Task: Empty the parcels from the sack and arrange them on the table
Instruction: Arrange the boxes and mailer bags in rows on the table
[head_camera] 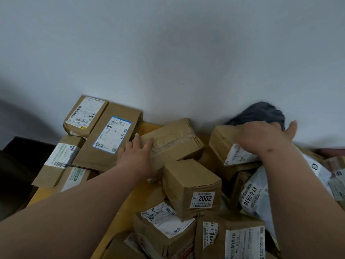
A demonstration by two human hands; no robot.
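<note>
On the yellow table (143,200) against the white wall (168,53), the left hand (137,156) lay with straight fingers on the side of a taped brown box (173,141). The right hand (265,135) gripped a dark grey bag (259,113) above another box (229,144). Four labelled parcels (110,135) sat together at the far left; a box marked 2002 (192,187) topped the loose heap nearer the camera.

Left hand (137,154) flat, right hand (265,135) curled.
</note>
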